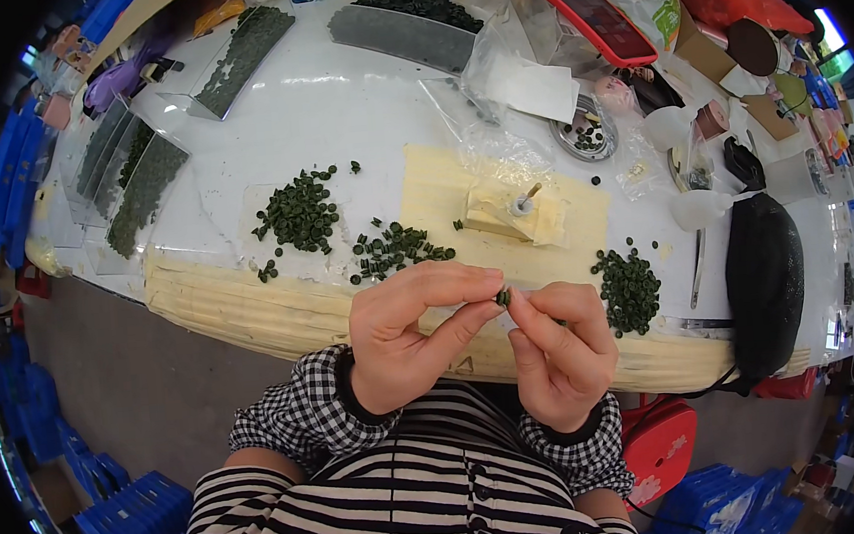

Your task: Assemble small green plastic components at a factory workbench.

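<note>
My left hand [407, 334] pinches a small dark green round piece [503, 298] between thumb and forefinger, above the table's front edge. From the other side my right hand [564, 349] meets it, its bent fingertips pressed against the piece. Left of centre lies a heap of similar green pieces [300, 215], and a second heap [396, 251] sits just beyond my left hand. To the right of my right hand is another heap [629, 291]. A pale yellow block [508, 215] with a short upright pin [527, 199] stands beyond my hands on a cream sheet.
Clear trays of green pieces [241, 66] stand at the far left, another tray [404, 43] at the back. A red-cased phone [588, 13] leans at the back right. Tweezers [698, 271] and a black pouch [767, 285] lie at the right. Cream padding [239, 302] covers the front edge.
</note>
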`<state>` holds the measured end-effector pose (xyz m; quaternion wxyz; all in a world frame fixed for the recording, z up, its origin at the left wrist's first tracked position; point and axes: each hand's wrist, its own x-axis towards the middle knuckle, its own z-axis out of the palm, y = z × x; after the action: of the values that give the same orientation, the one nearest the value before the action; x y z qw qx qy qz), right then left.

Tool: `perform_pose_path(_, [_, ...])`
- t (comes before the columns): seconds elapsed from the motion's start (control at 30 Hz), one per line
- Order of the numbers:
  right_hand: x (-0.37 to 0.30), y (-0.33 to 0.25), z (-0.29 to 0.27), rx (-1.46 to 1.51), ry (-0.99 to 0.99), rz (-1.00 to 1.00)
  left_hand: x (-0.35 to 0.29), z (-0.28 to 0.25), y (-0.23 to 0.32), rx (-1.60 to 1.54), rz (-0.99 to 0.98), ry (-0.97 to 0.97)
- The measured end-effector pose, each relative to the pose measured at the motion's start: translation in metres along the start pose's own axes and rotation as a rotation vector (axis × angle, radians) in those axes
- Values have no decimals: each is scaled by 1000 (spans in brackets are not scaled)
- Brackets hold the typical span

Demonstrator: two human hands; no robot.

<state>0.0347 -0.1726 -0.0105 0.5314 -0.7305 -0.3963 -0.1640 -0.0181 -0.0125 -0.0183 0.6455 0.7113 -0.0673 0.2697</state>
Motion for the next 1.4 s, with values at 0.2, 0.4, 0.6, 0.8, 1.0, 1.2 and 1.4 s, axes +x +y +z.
perform_pose_path(0.2, [-1, 0, 0, 2, 3, 6, -1, 0, -1, -18, -23, 3])
perform_pose_path(0.4, [-1, 0, 0, 4, 0, 15, -1, 0, -1, -18, -18, 12])
perform_pose_path(0.6, [-2, 0, 1, 13, -5, 29, -1, 0, -1, -28, -23, 9])
perform_pose_path(0.8, [-2, -1, 1, 12, -6, 33, 0, 0, -1, -32, -26, 7])
perform_pose_path(1.0, [-1, -2, 0, 4, -3, 24, 0, 0, -1, 4, -11, 1])
perform_pose_path(1.2, [0, -3, 1, -2, 0, 22, -1, 1, -1, 0, -3, 32])
perform_pose_path(1.4, [-1, -3, 2, -14, 6, 30, 0, 0, -1, 46, 42, 19])
